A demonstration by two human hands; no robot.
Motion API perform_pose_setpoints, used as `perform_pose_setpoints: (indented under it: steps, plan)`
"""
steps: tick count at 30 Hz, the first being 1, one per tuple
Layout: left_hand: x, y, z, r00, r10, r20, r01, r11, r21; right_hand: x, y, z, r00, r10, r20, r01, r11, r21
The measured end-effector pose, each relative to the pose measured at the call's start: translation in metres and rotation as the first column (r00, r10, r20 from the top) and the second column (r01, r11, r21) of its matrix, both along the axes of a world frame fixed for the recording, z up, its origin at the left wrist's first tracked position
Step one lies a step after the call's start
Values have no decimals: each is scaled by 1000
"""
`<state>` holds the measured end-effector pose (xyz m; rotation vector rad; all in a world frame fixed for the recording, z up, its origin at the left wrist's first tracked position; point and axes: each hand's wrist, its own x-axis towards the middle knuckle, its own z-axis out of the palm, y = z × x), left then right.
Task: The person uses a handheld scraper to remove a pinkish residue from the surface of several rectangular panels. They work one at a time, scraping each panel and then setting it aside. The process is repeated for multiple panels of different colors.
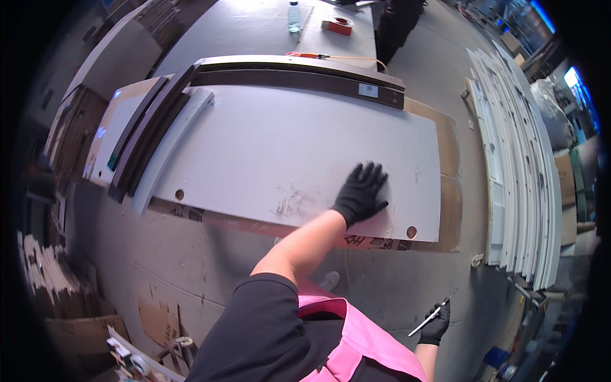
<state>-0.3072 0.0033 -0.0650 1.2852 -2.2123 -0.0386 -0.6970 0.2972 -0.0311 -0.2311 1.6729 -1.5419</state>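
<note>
My left hand, in a black glove, lies flat with its fingers spread on a large white panel. Dark smudges mark the panel's surface to the left of that hand. Two round holes show near the panel's close edge, one at the left and one at the right. Low at my right side, away from the panel, my gloved right hand grips a slim white pen-like tool. Its thin far tip is too blurred to identify.
Dark brown boards lie along the panel's far edge, and more along its left. Cardboard sits underneath. Behind is a table with a bottle and tape roll; a person stands nearby. White panels stand stacked at right.
</note>
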Motion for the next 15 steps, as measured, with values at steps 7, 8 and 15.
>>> perform_pose_setpoints:
  steps: [7,8,15]
  plan:
    - [278,249,-13,548,780,301,-830,463,311,-43,-66,3,975,222,-17,-222,974,-53]
    - [335,314,-8,265,706,657,-944,50,327,-39,-81,4,974,228,11,-226,972,-67]
    - [407,504,45,230,162,960,-828,-485,281,52,-181,17,893,419,163,-395,905,-161]
